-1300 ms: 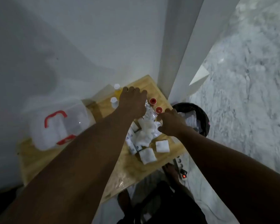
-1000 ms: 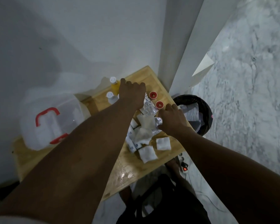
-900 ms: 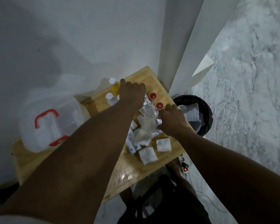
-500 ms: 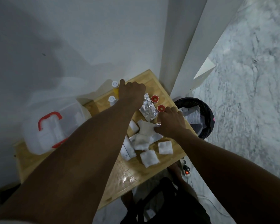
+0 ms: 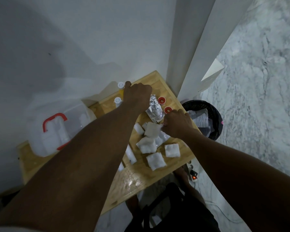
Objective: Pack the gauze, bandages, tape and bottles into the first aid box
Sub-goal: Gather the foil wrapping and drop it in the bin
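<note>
The translucent first aid box point(image 5: 40, 141) with a red handle stands at the left of the wooden table point(image 5: 137, 176). My left hand point(image 5: 137, 96) rests with curled fingers beside two white-capped bottles point(image 5: 120, 84) point(image 5: 117, 99); what lies under it is hidden. My right hand point(image 5: 177, 124) pinches the corner of a white gauze pad point(image 5: 151, 129) on top of a pile. More gauze pads point(image 5: 156, 160) point(image 5: 172, 150), bandage rolls point(image 5: 130, 154), a foil packet point(image 5: 154, 111) and two red-capped bottles point(image 5: 161, 99) point(image 5: 167, 110) lie around it.
A white wall and a column close off the table's far side. A black waste bin point(image 5: 214, 113) stands on the floor just right of the table. A power strip point(image 5: 193, 177) with a lit red switch lies by the table's near right corner.
My right hand has slid a little left onto the gauze pile and closed on a pad's corner. The bandage rolls have shifted toward me. My left hand has stayed by the bottles.
</note>
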